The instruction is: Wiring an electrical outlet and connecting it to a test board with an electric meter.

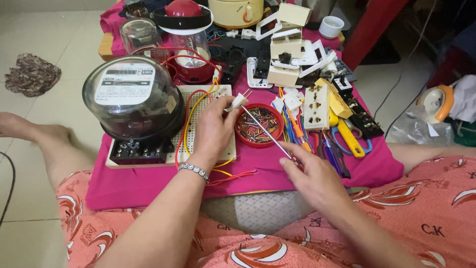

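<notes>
Right hand (317, 179) pinched on a thin steel screwdriver (265, 131), left hand (213, 130) clamped around a white plastic plug (237, 102).

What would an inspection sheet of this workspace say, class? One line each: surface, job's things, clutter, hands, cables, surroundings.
Surface: pink cloth over a low table.
Job's things: white plug, screwdriver, red dish of screws.
Clutter: electricity meter on a perforated board, white sockets, scissors.
Hands: left hand grips the plug; right hand holds the screwdriver.
Cables: red and yellow wires loop over the board.
Surroundings: tiled floor, crumpled rag.
</notes>
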